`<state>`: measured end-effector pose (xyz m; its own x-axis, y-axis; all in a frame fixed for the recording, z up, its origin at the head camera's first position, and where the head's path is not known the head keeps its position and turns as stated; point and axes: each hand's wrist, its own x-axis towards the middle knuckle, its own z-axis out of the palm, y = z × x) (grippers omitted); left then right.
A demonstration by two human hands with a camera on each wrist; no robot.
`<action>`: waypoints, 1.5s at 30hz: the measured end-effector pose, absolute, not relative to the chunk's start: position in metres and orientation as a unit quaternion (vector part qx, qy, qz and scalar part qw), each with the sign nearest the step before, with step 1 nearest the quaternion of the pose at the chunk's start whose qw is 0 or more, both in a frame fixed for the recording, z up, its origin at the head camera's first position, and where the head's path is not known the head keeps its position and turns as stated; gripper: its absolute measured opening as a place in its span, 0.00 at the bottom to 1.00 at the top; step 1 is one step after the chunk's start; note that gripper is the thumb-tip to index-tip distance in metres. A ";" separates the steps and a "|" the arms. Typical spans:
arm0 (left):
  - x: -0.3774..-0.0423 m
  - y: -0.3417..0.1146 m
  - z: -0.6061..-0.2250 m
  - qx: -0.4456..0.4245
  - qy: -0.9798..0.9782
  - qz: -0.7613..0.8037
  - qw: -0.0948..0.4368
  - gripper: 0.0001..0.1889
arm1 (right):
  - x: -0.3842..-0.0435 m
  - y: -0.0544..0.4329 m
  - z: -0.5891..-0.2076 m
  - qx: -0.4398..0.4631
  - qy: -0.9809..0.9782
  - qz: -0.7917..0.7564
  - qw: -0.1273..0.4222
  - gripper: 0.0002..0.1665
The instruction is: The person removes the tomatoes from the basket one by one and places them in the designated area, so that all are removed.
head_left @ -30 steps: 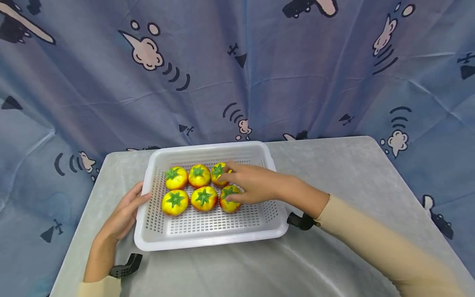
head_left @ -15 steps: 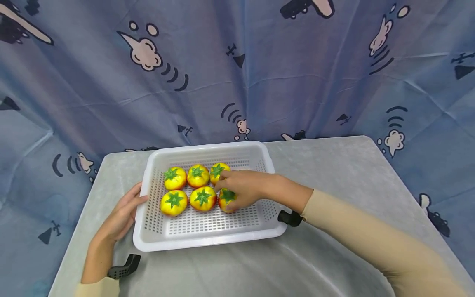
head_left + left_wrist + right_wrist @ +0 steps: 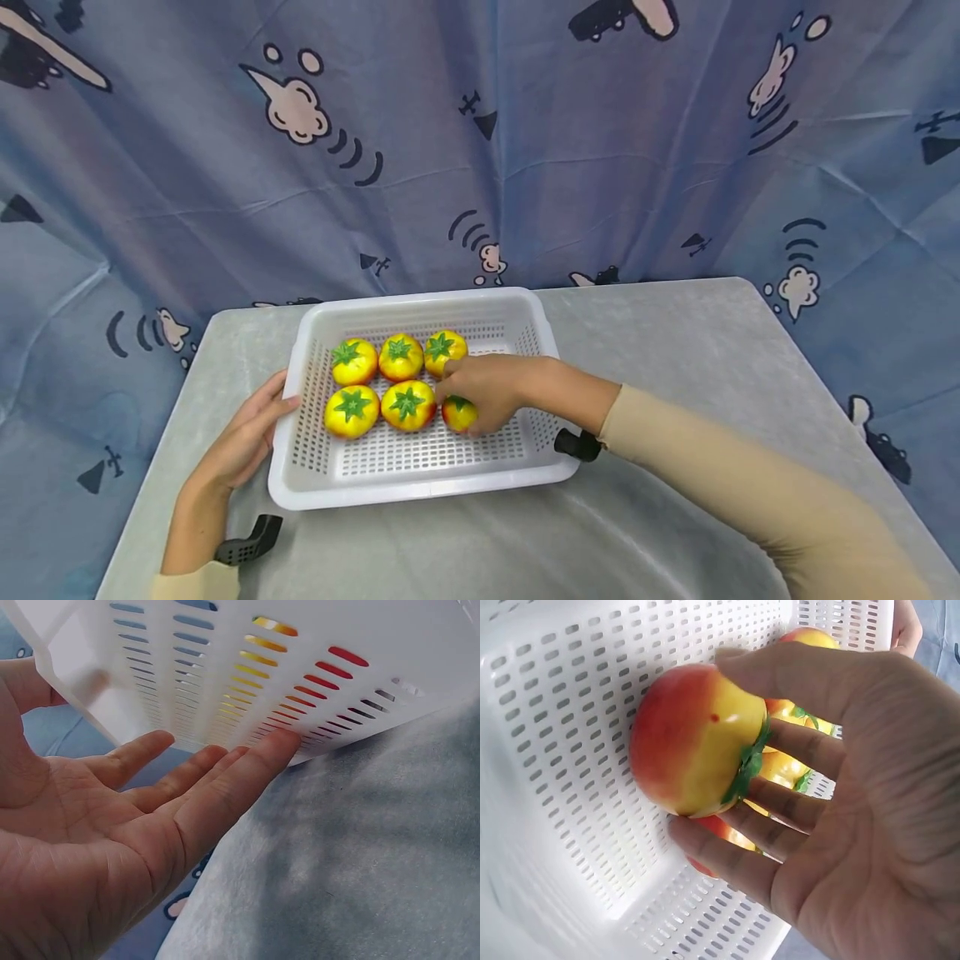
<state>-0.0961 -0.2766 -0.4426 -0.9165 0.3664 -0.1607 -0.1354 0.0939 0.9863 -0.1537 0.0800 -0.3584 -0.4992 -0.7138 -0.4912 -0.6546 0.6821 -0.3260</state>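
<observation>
A white plastic basket [image 3: 423, 490] with slotted walls holds several yellow-and-red tomatoes with green star-shaped tops. They sit in two rows of three. My right hand [image 3: 491, 392] reaches in from the right and grips the front right tomato [image 3: 457, 414], its fingers and thumb around the sides. In the right wrist view that tomato [image 3: 694, 742] lies between thumb and fingers. At the basket's left end my left hand [image 3: 243, 437] holds the rim, thumb over the top. Seen from the left wrist, its fingers [image 3: 232, 787] extend along the outer wall.
The basket stands on a grey table [image 3: 660, 333]. A blue patterned curtain [image 3: 420, 208] hangs behind and beside it. Just behind my right hand sits the back right tomato [image 3: 444, 350]; the front middle tomato [image 3: 408, 407] is close to its fingertips.
My right hand has moved left and slightly down, and its fingers have closed around the front right tomato. The left hand stays at the basket's rim.
</observation>
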 end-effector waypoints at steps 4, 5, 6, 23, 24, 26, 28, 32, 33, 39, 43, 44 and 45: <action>-0.097 -0.275 -0.442 0.082 0.714 0.669 0.189 0.35 | -0.154 0.081 -0.358 -0.386 0.867 -0.046 0.311 0.36; -0.097 -0.275 -0.442 0.083 0.713 0.670 0.189 0.35 | -0.155 0.081 -0.358 -0.384 0.868 -0.045 0.312 0.37; -0.098 -0.275 -0.442 0.083 0.713 0.670 0.190 0.35 | -0.155 0.081 -0.358 -0.381 0.869 -0.044 0.312 0.38; -0.097 -0.279 -0.443 0.078 0.713 0.670 0.190 0.35 | -0.154 0.080 -0.362 -0.382 0.873 -0.042 0.300 0.37; -0.097 -0.279 -0.443 0.077 0.712 0.671 0.191 0.35 | -0.154 0.080 -0.362 -0.382 0.873 -0.043 0.299 0.37; -0.097 -0.279 -0.444 0.076 0.712 0.670 0.193 0.35 | -0.154 0.081 -0.362 -0.384 0.873 -0.045 0.297 0.36; -0.096 -0.279 -0.444 0.076 0.713 0.670 0.193 0.35 | -0.154 0.081 -0.362 -0.387 0.872 -0.047 0.296 0.37; -0.096 -0.278 -0.445 0.079 0.712 0.670 0.193 0.35 | -0.154 0.082 -0.363 -0.389 0.873 -0.051 0.291 0.38; -0.096 -0.278 -0.445 0.080 0.712 0.671 0.193 0.35 | -0.154 0.083 -0.363 -0.388 0.873 -0.053 0.289 0.38; -0.096 -0.278 -0.444 0.085 0.710 0.671 0.196 0.35 | -0.154 0.089 -0.362 -0.375 0.881 -0.072 0.280 0.38; -0.096 -0.278 -0.443 0.083 0.711 0.671 0.197 0.35 | -0.154 0.093 -0.358 -0.378 0.882 -0.081 0.271 0.35; -0.096 -0.278 -0.443 0.083 0.711 0.670 0.197 0.35 | -0.153 0.094 -0.357 -0.379 0.881 -0.085 0.269 0.35; -0.095 -0.277 -0.443 0.083 0.711 0.670 0.197 0.35 | -0.153 0.095 -0.355 -0.381 0.881 -0.089 0.266 0.35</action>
